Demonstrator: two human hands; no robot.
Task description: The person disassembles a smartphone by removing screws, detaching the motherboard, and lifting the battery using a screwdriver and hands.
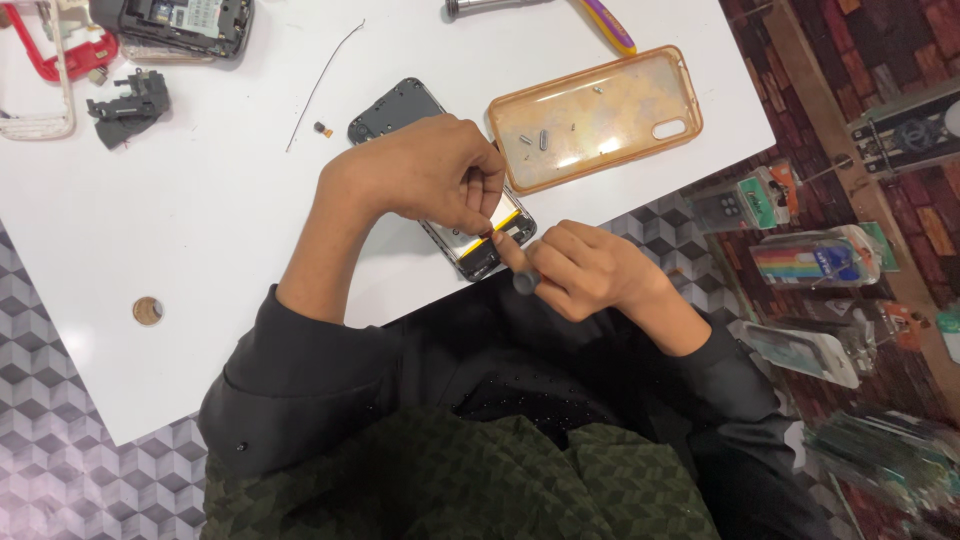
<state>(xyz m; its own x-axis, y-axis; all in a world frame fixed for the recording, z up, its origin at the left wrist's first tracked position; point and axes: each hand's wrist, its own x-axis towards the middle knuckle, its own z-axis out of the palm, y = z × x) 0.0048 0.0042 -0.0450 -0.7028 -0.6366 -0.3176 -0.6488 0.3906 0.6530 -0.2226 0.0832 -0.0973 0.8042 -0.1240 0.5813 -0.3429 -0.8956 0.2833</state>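
My dark sleeves come up from the bottom edge, and both hands meet at the opened phone (470, 235), which lies on the white table (200, 220) right at its near edge. My right hand (585, 270) hangs just off that edge, beside the phone's lower end, fingers curled tight around the grey handle of a small screwdriver (515, 265) whose tip points into the phone. My left hand (430, 175) lies across the middle of the phone, fingertips pinched narrow on a small reddish part near a yellow strip inside; I cannot tell exactly what the part is.

Left of the phone the table is bare white out to a brown coin (147, 310) near the table's front-left edge. Just right of the phone and a little farther back lies a clear orange-tinted phone case (600, 120), open side up, with a few tiny screws in it. Beyond the phone are a thin wire (325, 85) and a small black chip. Farther still, at the table's back edge, sit a black plastic piece (130, 105), a red-and-white frame (45, 70), another stripped phone body (185, 25) and a purple-and-yellow tool (605, 25). Off the table's right edge, packaged accessories (815, 260) lie on a brick-patterned floor.
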